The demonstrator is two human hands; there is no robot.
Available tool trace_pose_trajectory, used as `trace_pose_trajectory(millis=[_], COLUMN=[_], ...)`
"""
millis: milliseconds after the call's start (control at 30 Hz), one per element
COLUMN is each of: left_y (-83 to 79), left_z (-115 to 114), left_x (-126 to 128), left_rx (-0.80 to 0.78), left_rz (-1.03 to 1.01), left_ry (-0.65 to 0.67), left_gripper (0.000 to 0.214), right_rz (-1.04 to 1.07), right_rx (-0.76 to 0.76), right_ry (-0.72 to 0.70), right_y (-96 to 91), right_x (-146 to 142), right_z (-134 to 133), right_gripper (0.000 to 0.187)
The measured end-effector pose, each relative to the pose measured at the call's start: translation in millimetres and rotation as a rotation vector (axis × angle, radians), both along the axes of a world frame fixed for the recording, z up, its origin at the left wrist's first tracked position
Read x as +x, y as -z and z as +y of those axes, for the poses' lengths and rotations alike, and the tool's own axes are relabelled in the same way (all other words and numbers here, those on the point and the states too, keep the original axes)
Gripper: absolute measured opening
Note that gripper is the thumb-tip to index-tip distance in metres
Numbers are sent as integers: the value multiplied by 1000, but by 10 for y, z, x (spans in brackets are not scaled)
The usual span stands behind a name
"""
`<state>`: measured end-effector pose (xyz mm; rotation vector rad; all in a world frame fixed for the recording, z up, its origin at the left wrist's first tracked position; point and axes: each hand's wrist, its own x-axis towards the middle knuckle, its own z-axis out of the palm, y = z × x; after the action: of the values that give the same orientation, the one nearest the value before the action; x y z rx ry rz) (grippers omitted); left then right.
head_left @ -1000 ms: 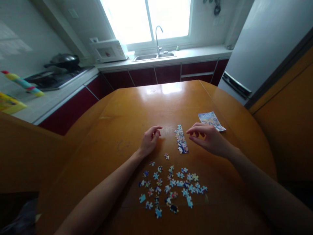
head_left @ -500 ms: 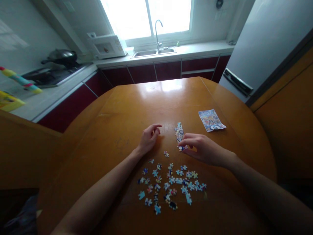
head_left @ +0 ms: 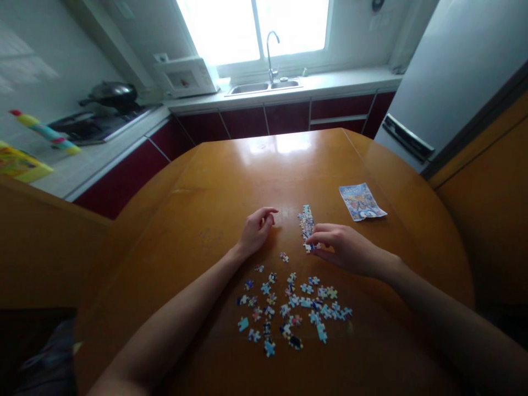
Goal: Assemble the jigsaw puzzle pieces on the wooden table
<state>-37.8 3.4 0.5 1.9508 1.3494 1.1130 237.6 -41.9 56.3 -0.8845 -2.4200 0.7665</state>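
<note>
A narrow strip of joined jigsaw pieces point(head_left: 306, 221) lies near the middle of the table. At its near end, my right hand point(head_left: 344, 246) has thumb and fingertips closed around a jigsaw piece point(head_left: 308, 248), its outline partly covered by the fingers. Whether that piece is locked into the strip I cannot tell. My left hand point(head_left: 256, 230) rests on the table left of the strip, fingers loosely bent and holding nothing. Many loose jigsaw pieces point(head_left: 306, 302) are scattered nearer to me, between my forearms. One single piece point(head_left: 284, 257) lies apart, just below the strip.
A creased printed picture sheet point(head_left: 363, 202) lies on the wooden table point(head_left: 231, 181), right of the strip. Beyond the table are a sink point(head_left: 264, 88), a microwave point(head_left: 187, 77) and a pan point(head_left: 113, 94) on the stove. A fridge point(head_left: 449, 82) stands at right.
The whole view has shifted slightly, so everything sits a little further right. My right fingers have closed in a bit at the strip's near end. My left hand stays in place.
</note>
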Motion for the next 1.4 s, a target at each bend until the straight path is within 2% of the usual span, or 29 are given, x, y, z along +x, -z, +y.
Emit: trace_pose_trajectory(millis=[300, 700, 1033, 1400], left_y=[23, 31, 16, 6], left_z=[8, -1, 1, -3], left_x=[-5, 4, 4, 10], left_rx=[10, 20, 46, 49], left_rz=[18, 33, 54, 43], left_ry=[1, -1, 3, 9], left_gripper=[23, 22, 20, 19], right_rz=[10, -138, -172, -247], right_rx=[-31, -9, -34, -133], right_ry=[-10, -70, -51, -213], right_y=[-6, -29, -69, -85], right_x=[2, 6, 30, -18], right_z=[-1, 7, 29, -42], right_gripper=[18, 15, 15, 12])
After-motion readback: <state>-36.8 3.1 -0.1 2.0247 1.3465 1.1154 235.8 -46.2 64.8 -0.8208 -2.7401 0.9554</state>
